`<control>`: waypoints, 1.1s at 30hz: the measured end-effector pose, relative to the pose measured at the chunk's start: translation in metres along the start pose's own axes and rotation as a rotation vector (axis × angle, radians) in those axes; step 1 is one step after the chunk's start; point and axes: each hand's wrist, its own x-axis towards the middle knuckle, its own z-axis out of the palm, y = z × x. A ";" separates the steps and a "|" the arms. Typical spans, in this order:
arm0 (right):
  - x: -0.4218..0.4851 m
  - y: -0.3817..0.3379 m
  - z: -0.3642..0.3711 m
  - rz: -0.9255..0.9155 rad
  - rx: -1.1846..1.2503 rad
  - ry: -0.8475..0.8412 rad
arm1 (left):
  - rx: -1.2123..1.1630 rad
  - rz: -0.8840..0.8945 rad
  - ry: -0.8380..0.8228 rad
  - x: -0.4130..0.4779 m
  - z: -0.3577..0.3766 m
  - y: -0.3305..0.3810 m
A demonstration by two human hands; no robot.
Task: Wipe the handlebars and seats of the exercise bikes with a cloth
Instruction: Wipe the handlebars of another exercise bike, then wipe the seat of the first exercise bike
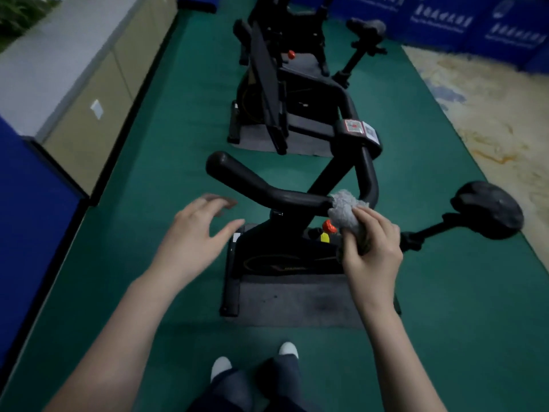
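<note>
Pressing cloth against handlebar, right hand (left hand spread).

Open air left of handlebar — seat blocks right

Room dim, light flat and cool — no distinct source visible. Shadows soft, pooled under the near bike just beyond the hands. Left hand motion-blurred at the fingertips; right hand sharper. Black frames lose detail. Far beyond the hands, soft focus — straight edges bow outward at the margins. No glare noted.
</note>
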 end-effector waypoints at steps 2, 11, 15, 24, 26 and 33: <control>-0.007 -0.002 -0.001 0.024 0.023 -0.004 | 0.064 0.037 -0.080 -0.004 0.009 0.004; -0.037 0.033 -0.034 0.156 0.112 -0.026 | 0.319 0.237 -0.208 -0.024 0.058 0.041; -0.045 0.066 -0.067 0.213 0.118 -0.055 | 0.364 0.273 -0.244 -0.033 0.095 0.072; -0.069 0.171 -0.184 0.287 0.106 -0.034 | 0.370 0.401 -0.296 -0.065 0.224 0.186; -0.073 0.194 -0.208 0.299 0.100 -0.019 | 0.363 0.426 -0.318 -0.071 0.251 0.210; -0.074 0.259 -0.264 0.401 0.093 0.047 | 0.395 0.518 -0.404 -0.070 0.321 0.272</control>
